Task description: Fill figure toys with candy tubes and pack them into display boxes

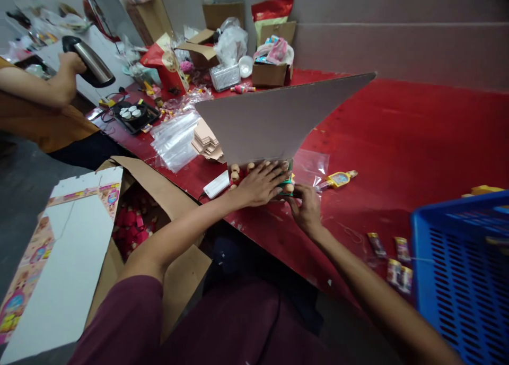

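Note:
A cardboard display box with a tall grey raised flap (262, 123) stands at the table's near edge, holding small items with round beige tops (235, 177). My left hand (256, 187) lies over these items, fingers stretched out and palm down, hiding several of them. My right hand (307, 208) is at the box's right front corner, its fingers curled beside a green item with a beige top (289, 188). What it pinches, if anything, is hidden. A clear plastic bag (312, 166) and a yellow-framed toy (340, 179) lie on the right.
The red table (382, 131) bears clear bags (177, 142), stacked cardboard pieces (207, 141) and a white device (216, 184). A blue basket (457, 216) is at right, near small wrapped packs (400, 275). At left, an open carton (178, 280) holds red items; another person's hand (71, 65) grips a flask (93, 62).

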Demonstrator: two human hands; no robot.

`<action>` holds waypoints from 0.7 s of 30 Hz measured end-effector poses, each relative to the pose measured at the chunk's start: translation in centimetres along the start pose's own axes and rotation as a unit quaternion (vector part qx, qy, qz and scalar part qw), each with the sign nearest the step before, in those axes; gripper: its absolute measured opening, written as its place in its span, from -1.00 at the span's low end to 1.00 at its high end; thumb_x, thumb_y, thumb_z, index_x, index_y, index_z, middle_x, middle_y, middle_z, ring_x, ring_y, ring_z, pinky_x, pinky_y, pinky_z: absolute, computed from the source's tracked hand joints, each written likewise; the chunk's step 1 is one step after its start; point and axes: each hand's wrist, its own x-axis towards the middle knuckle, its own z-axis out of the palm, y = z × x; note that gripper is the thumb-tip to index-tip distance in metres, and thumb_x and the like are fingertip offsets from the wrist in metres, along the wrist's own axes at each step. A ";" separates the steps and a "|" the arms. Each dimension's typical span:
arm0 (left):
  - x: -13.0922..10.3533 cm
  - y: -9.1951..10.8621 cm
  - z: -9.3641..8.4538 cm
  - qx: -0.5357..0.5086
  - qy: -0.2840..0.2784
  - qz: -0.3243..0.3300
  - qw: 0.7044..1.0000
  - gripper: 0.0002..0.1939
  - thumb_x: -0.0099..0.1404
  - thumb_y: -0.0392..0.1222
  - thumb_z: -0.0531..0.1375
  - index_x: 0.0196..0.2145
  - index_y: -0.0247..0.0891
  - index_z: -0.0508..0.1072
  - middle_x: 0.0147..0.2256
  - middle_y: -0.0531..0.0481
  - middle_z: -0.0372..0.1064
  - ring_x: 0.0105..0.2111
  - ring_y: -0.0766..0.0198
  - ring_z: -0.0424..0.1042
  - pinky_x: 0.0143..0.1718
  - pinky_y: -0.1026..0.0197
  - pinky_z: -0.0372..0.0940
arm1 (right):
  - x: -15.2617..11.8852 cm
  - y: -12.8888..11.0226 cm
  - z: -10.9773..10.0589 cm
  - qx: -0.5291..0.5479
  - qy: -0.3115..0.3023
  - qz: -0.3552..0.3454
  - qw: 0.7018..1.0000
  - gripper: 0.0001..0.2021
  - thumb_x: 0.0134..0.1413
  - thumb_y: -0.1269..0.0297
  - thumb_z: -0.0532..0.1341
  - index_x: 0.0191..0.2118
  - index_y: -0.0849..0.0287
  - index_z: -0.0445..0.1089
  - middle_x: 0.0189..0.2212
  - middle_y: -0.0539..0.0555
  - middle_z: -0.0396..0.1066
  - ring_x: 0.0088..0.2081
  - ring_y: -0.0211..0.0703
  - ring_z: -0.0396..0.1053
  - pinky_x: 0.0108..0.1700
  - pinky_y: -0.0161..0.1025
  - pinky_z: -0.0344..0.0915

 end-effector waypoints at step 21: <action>-7.3 -4.5 -11.4 -0.489 0.326 -0.181 0.789 -0.21 0.36 0.36 -0.29 -0.29 -0.25 0.53 -0.18 -0.19 0.50 -0.07 0.06 0.46 0.03 -0.07 0.34 | 15.6 -8.1 -9.6 0.247 -0.181 0.022 0.952 -0.04 0.24 -0.16 -0.58 -0.04 0.28 0.46 -0.18 0.34 0.47 -0.10 0.03 0.44 -0.11 0.00 0.36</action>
